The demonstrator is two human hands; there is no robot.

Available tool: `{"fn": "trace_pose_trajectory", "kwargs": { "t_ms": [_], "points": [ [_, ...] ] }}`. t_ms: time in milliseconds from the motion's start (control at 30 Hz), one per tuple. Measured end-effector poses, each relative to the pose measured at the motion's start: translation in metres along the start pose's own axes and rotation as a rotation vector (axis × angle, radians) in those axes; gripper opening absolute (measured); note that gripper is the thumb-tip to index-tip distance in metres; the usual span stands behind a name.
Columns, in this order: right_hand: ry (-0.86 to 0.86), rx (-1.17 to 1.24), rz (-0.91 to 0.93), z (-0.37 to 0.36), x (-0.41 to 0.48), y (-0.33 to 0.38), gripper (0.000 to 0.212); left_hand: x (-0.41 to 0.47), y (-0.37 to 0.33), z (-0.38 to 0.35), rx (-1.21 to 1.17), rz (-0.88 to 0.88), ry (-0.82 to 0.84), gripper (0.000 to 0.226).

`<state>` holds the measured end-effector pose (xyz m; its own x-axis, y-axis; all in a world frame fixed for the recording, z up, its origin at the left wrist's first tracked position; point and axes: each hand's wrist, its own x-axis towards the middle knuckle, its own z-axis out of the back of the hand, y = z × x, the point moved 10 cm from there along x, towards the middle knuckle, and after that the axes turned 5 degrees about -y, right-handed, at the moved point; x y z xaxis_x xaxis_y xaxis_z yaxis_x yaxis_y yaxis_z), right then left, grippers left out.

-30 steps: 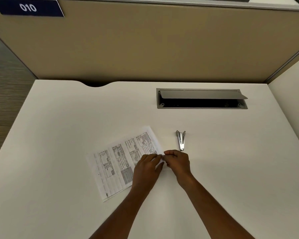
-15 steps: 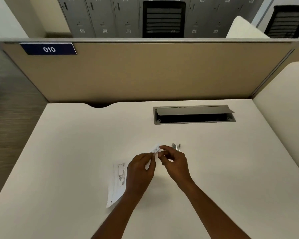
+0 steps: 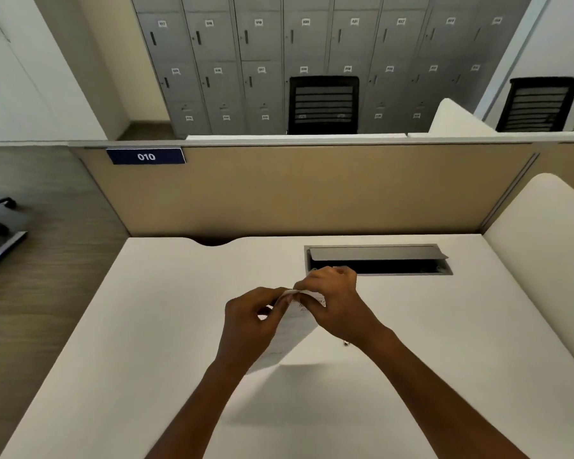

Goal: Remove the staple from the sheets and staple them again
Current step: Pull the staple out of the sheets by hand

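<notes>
The printed sheets (image 3: 290, 332) hang in the air above the white desk (image 3: 146, 342), lifted by their top corner and drooping toward me. My left hand (image 3: 251, 321) pinches that corner from the left. My right hand (image 3: 335, 304) pinches it from the right, fingertips meeting the left hand's at the paper's top edge. The staple itself is too small to make out. The metal stapler is almost hidden behind my right forearm; only a small shiny tip (image 3: 346, 343) shows on the desk.
A grey cable hatch (image 3: 378, 260) with a raised flap is set into the desk just behind my hands. A tan partition (image 3: 312, 190) closes the back, a white side panel (image 3: 540, 246) stands at the right. Lockers and black chairs lie beyond.
Both hands have lifted the sheets off the desk by the corner and raised them. The view has tilted up, and the stapler is now covered by my right forearm.
</notes>
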<state>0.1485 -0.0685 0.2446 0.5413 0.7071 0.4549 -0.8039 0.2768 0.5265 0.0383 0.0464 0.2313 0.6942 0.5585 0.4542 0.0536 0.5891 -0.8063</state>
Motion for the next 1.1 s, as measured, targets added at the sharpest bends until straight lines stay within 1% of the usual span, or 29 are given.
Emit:
{"fn": "trace_pose_trajectory", "kwargs": {
  "t_ms": [67,133,233,300,367,467,533,567,667,767,833,933,1033,1100],
  "points": [
    [0.012,-0.009,0.023,0.01,0.008,0.011,0.014,0.006,-0.013,0.01,-0.005,-0.033,0.003,0.015],
    [0.038,-0.052,0.039,0.019,0.015,0.016,0.011,0.012,-0.023,0.019,-0.018,-0.027,-0.004,0.014],
    [0.07,-0.081,-0.018,0.033,0.023,0.008,0.014,0.02,-0.028,0.033,-0.064,0.02,-0.034,0.01],
    [0.085,-0.056,-0.061,0.038,0.028,0.004,0.018,0.025,-0.027,0.041,-0.11,0.049,-0.048,0.008],
    [0.111,0.009,-0.064,0.039,0.034,0.008,0.023,0.029,-0.026,0.047,-0.15,0.092,-0.07,0.006],
    [0.124,0.113,-0.075,0.042,0.041,0.014,0.02,0.034,-0.024,0.058,-0.206,0.142,-0.094,0.006],
    [0.084,0.179,-0.121,0.053,0.042,0.008,0.017,0.036,-0.02,0.064,-0.251,0.177,-0.102,0.009],
    [0.056,0.241,-0.173,0.059,0.04,0.001,0.017,0.038,-0.017,0.068,-0.274,0.195,-0.107,0.01],
    [-0.011,0.574,-0.371,0.062,0.026,-0.018,0.022,0.041,-0.005,0.079,-0.349,0.248,-0.139,0.012],
    [-0.05,0.825,-0.441,0.048,0.012,-0.022,0.027,0.042,0.007,0.088,-0.441,0.307,-0.18,0.012],
    [-0.09,0.891,-0.467,0.037,0.006,-0.017,0.028,0.042,0.014,0.09,-0.501,0.344,-0.183,0.014],
    [-0.193,0.902,-0.524,0.03,0.0,-0.009,0.022,0.041,0.017,0.095,-0.573,0.38,-0.182,0.017],
    [-0.289,0.921,-0.57,0.03,-0.004,-0.002,0.022,0.041,0.009,0.099,-0.629,0.383,-0.131,0.019],
    [-0.31,0.924,-0.585,0.033,-0.005,0.003,0.023,0.039,0.002,0.098,-0.668,0.385,-0.08,0.021]
  ]
}}
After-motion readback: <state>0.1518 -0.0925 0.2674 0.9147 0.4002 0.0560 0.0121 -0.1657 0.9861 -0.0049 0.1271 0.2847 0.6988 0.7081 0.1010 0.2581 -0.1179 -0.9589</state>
